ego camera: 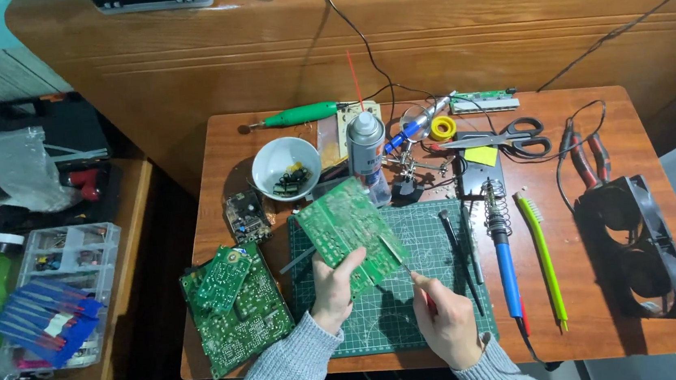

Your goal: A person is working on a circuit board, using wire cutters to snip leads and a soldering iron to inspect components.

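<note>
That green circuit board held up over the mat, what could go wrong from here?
The left hand grips the circuit board by one edge only, so it might twist or slip as the right hand pushes the thin tool against it. The spray can and white bowl of small parts stand just behind the board; a jerk could tip them.
</note>
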